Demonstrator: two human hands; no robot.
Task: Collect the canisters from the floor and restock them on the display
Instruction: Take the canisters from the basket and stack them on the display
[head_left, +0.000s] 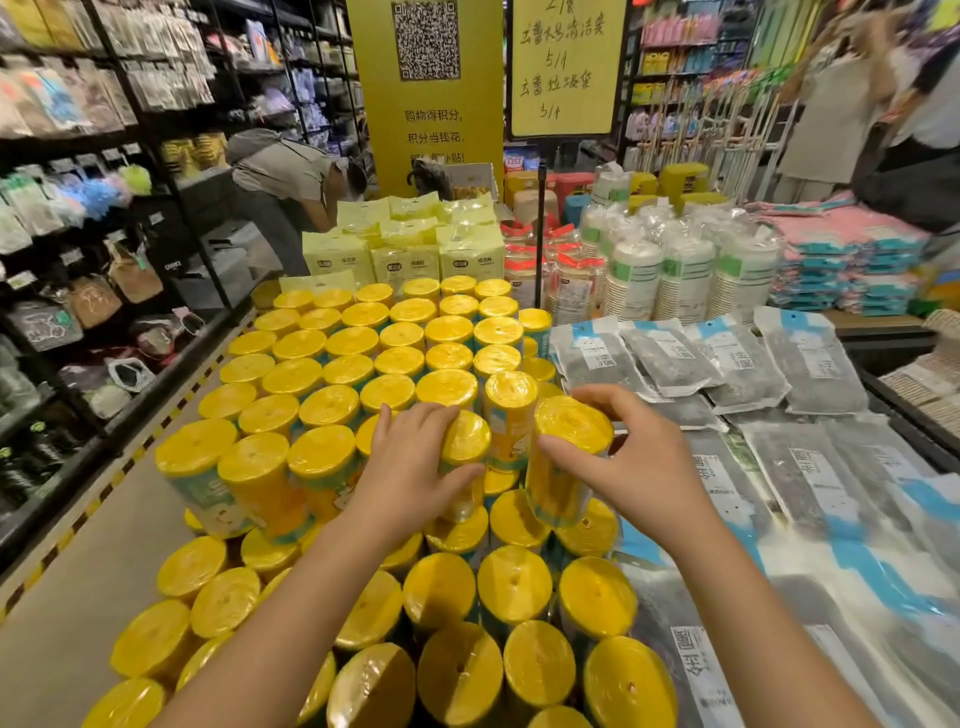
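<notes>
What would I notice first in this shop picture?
A huge field of yellow-lidded canisters fills the middle of the display table. In front, the left hand grips one raised canister and the right hand grips the canister beside it. Behind stands a yellow sign with a QR code.

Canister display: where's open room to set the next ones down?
Open: the lower-tier lids at the near end, in front of the upper tier, carry nothing. The aisle floor along the striped tape is bare too. Crowded: the upper tier is packed lid to lid; grey packets cover the right side.
</notes>
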